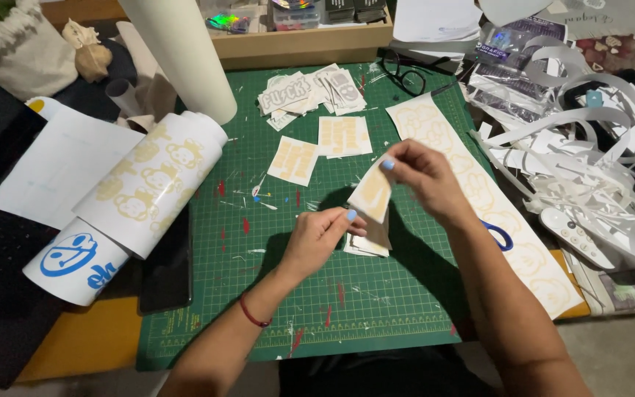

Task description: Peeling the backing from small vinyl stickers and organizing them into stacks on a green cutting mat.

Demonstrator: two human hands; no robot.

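Your two hands meet over the middle of the green cutting mat [376, 294], and between them you hold a small pale-yellow sticker sheet [371, 195]. Your right hand [424, 176] pinches its upper corner between thumb and forefinger; your left hand [321, 235] grips its lower edge, thumb on top. Both hands are closed on the sheet, which stands tilted above the mat.

Just under your left fingertips lies a thin stack of cut pieces [367, 246], flat on the mat. Beyond the grip, farther from you, sit two rectangular sticker sheets with yellow print, one [293, 160] to the left and one [344, 136] nearly straight ahead. Past those is a loose pile of white stickers with black outlines [310, 92], and beside it a pair of black glasses [406, 73].

To the right of your right hand runs a long white strip with pale-yellow figures [494, 198], with a blue scissor handle [500, 235] showing by your forearm. Farther right is a heap of white backing strips [589, 147] and a white remote [578, 239]. Well to the left of the grip lies a roll printed with yellow cartoon figures [156, 184], with a blue-printed roll [75, 261] below it.
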